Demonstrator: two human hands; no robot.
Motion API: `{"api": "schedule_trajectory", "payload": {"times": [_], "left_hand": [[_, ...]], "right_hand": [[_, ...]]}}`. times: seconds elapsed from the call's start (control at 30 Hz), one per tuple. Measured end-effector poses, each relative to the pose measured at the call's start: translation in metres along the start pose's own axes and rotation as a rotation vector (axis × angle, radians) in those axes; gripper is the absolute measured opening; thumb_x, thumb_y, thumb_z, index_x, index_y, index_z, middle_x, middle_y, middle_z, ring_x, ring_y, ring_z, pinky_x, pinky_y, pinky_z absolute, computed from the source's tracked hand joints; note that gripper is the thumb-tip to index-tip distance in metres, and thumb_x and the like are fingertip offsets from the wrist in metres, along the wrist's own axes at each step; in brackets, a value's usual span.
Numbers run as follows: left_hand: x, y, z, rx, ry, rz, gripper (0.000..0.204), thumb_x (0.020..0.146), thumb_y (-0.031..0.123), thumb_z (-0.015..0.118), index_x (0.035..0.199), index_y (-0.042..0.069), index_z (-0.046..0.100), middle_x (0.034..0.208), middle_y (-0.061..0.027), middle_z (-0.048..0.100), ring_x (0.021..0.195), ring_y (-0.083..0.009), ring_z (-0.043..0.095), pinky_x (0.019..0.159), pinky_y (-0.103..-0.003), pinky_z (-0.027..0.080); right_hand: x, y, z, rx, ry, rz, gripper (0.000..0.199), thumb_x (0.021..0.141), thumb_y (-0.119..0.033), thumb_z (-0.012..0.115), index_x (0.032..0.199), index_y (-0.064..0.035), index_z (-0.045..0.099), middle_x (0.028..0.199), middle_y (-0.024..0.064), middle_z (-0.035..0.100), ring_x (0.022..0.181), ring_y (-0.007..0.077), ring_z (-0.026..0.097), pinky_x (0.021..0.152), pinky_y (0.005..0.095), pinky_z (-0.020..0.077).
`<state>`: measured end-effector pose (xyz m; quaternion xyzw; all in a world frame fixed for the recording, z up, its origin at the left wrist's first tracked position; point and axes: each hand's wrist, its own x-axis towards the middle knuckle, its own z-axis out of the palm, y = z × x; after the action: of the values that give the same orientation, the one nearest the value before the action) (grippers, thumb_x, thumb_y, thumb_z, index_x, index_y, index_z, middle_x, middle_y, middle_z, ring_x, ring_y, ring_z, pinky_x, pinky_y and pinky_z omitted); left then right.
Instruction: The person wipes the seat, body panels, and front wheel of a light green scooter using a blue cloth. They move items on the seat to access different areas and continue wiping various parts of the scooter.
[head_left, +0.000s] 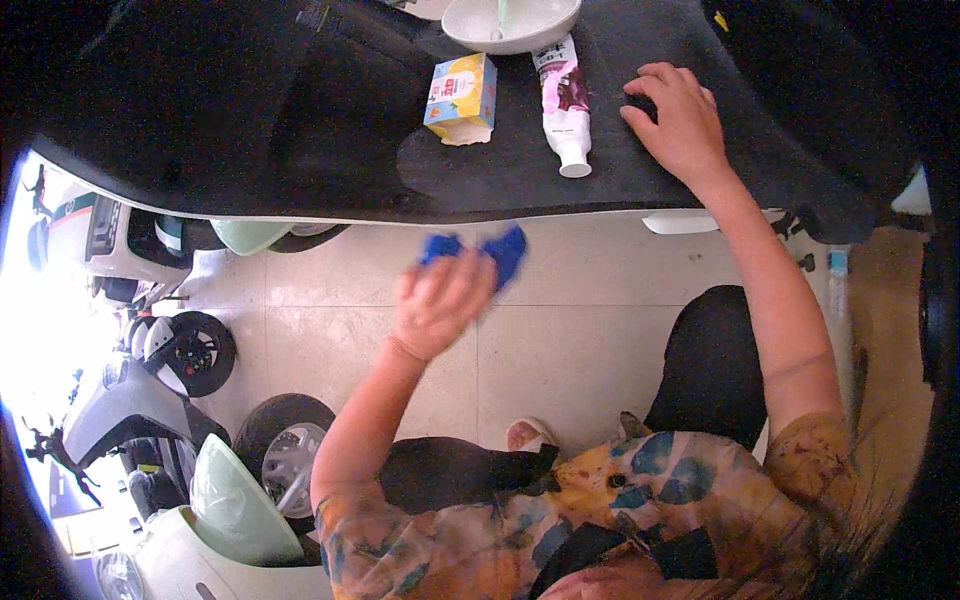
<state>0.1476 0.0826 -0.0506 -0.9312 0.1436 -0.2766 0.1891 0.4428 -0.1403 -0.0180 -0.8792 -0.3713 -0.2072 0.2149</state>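
My left hand (445, 300) is closed around a bunched blue cloth (508, 255), slightly blurred, in front of the black surface's (300, 150) pale front edge. The cloth pokes out on both sides of the fingers. Resting on the black surface at the right, my right hand (685, 122) has its thumb apart from its bent fingers, and I see nothing held in it. To its left lies a white and pink squeeze tube (566, 110) with its white cap toward me. A small yellow and blue box (462, 98) sits left of the tube.
Behind the tube is a white bowl (515, 28) with a pale green stick in it. A damp-looking patch (425, 165) marks the black surface. Several scooters and wheels, among them a grey scooter (125, 400), stand at the left on a tiled floor (560, 350).
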Motion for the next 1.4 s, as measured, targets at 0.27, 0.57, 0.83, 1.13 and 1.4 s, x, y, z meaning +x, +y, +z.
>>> {"api": "schedule_trajectory", "payload": {"times": [0.27, 0.57, 0.83, 1.13, 1.4], "left_hand": [[0.045, -0.023, 0.016, 0.403, -0.236, -0.395, 0.033, 0.074, 0.010, 0.060, 0.107, 0.010, 0.061, 0.112, -0.0035, 0.057, 0.103, -0.0242, 0.054, 0.078, -0.037, 0.040], [0.003, 0.046, 0.059, -0.580, -0.144, -0.145, 0.027, 0.075, 0.008, 0.062, 0.102, 0.010, 0.062, 0.106, -0.0073, 0.058, 0.097, -0.0265, 0.058, 0.078, -0.040, 0.050], [0.046, -0.005, 0.012, -0.239, 0.082, -0.525, 0.065, 0.066, 0.002, 0.069, 0.129, 0.009, 0.058, 0.109, -0.0100, 0.055, 0.103, -0.0282, 0.052, 0.090, -0.041, 0.041], [0.030, 0.017, 0.034, -0.688, 0.163, -0.628, 0.055, 0.067, -0.008, 0.064, 0.118, 0.012, 0.065, 0.102, -0.0139, 0.052, 0.100, -0.0325, 0.052, 0.088, -0.040, 0.044], [-0.045, -0.043, 0.036, -1.704, 0.448, -1.967, 0.040, 0.098, 0.017, 0.047, 0.134, -0.001, 0.045, 0.122, -0.0154, 0.059, 0.105, -0.0262, 0.062, 0.091, -0.042, 0.053]], "right_hand": [[-0.001, 0.000, -0.002, -0.022, 0.010, -0.001, 0.023, 0.083, -0.023, 0.070, 0.102, -0.0095, 0.068, 0.121, 0.0069, 0.060, 0.117, 0.0273, 0.053, 0.098, 0.0430, 0.0418], [0.000, -0.001, 0.007, -0.021, 0.112, -0.075, 0.024, 0.079, -0.026, 0.073, 0.098, -0.0114, 0.068, 0.106, 0.0076, 0.062, 0.105, 0.0293, 0.058, 0.089, 0.0460, 0.0458], [-0.001, -0.002, -0.004, -0.054, -0.038, 0.018, 0.024, 0.084, -0.024, 0.069, 0.103, -0.0097, 0.068, 0.120, 0.0059, 0.060, 0.116, 0.0264, 0.053, 0.098, 0.0423, 0.0417], [0.000, 0.004, 0.007, -0.032, 0.077, -0.070, 0.025, 0.082, -0.028, 0.070, 0.100, -0.0115, 0.069, 0.111, 0.0076, 0.063, 0.108, 0.0302, 0.057, 0.091, 0.0469, 0.0457], [-0.001, 0.008, 0.007, -0.110, 0.067, -0.097, 0.027, 0.082, -0.029, 0.070, 0.102, -0.0112, 0.069, 0.112, 0.0074, 0.063, 0.106, 0.0302, 0.058, 0.089, 0.0461, 0.0472]]}}
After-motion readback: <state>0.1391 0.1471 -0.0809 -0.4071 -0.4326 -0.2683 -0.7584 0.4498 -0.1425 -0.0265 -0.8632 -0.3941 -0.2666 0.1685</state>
